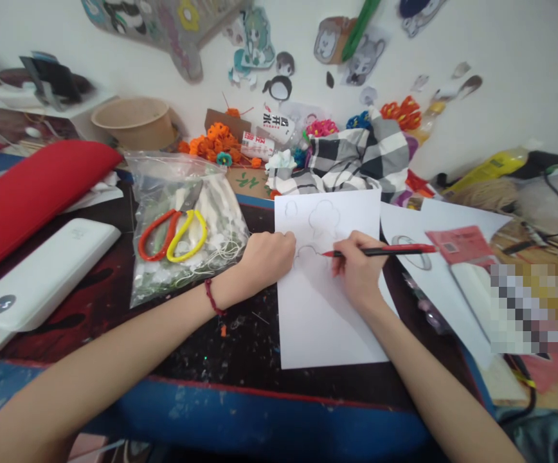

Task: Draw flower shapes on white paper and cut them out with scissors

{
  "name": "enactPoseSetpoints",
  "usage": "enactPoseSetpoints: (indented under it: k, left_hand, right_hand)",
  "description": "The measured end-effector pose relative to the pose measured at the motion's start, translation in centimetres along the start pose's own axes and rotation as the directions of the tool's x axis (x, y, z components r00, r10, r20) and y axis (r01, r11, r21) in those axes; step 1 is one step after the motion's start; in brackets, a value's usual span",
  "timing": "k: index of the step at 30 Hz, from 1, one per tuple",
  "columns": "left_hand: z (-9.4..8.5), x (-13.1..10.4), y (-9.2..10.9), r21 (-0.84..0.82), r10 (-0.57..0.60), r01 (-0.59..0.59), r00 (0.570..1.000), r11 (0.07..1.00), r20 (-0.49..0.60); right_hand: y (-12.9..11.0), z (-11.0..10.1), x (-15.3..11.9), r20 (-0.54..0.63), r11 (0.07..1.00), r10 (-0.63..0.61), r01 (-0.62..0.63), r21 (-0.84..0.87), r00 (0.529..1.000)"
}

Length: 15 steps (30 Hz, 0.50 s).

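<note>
A white sheet of paper (330, 321) lies on the dark table, with faint pencil outlines of rounded, cloud-like shapes near its top. My right hand (359, 267) grips a red and black pen (389, 249), its tip touching or just over the paper beside a curved line. Resting on the sheet's left edge is my left hand (269, 257), its fingers curled under; whether they hold anything is hidden. A dark red braided bracelet (211, 297) circles my left wrist.
Left of the sheet, scissors (173, 235) with red and yellow handles lie on a clear plastic bag (144, 283). A white power bank (47, 270) and a red case (47, 193) are farther left. Checkered cloth (356, 154) and orange flowers (216, 141) sit behind. More papers (452, 308) are at right.
</note>
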<state>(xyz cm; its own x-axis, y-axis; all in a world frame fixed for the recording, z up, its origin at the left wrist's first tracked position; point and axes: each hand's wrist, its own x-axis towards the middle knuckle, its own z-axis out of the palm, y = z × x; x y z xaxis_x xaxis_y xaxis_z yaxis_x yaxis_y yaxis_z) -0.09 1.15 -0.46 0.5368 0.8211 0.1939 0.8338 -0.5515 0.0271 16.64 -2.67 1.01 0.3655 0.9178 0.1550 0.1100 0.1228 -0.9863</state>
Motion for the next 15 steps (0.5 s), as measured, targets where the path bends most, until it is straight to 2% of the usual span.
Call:
enactPoseSetpoints:
  k: [2,5,9,15]
  left_hand:
    - [0.0,0.0,0.0,0.001,0.004,-0.004,1.0,1.0,0.005]
    - [0.0,0.0,0.0,0.006,0.005,-0.005,1.0,1.0,0.01]
    - [-0.2,0.1,-0.6,0.013,0.029,-0.03,0.999,0.999,0.025]
    - [-0.6,0.1,-1.3,0.032,0.013,-0.013,1.0,0.999,0.023]
  right_hand:
    - [0.0,-1.1,1.1,-0.183,0.984,0.068,-0.035,0.175,0.981]
    - [0.4,-2.5,2.7,-0.244,0.955,0.151,-0.078,0.286,0.958]
    - [1.0,-2.5,3.3,-0.191,0.942,0.184,-0.117,0.316,0.964]
    - [0.5,-0.9,1.9,-0.018,0.972,0.074,-0.068,0.225,0.997]
